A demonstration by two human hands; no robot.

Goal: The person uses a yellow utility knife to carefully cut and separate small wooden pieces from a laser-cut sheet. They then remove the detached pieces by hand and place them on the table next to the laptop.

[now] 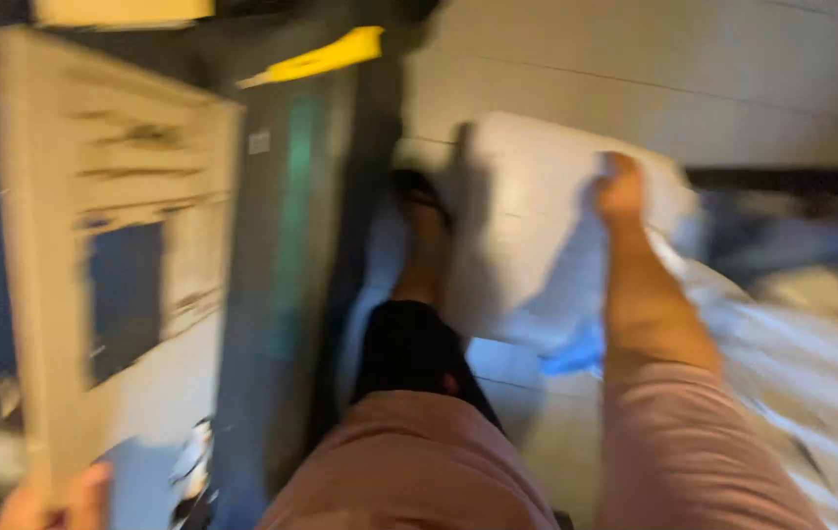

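white pillow (527, 236) held up over the tiled floor (635, 88), beside the bed sheet (811, 373). right hand (620, 188) clamped on its top edge; left hand (51, 503) grips a big cardboard box (95, 245) at its lower corner. frame blurry. one-handed hold looks weak, so pillow could slip; box could tip.

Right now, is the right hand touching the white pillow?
Touching. The head view shows the right hand with fingers closed over the upper edge of the white pillow, no gap between them despite the blur.

left: tall cardboard box (115, 245) blocks | middle: pillow (537, 236) fills gap | floor (556, 442) below pillow open
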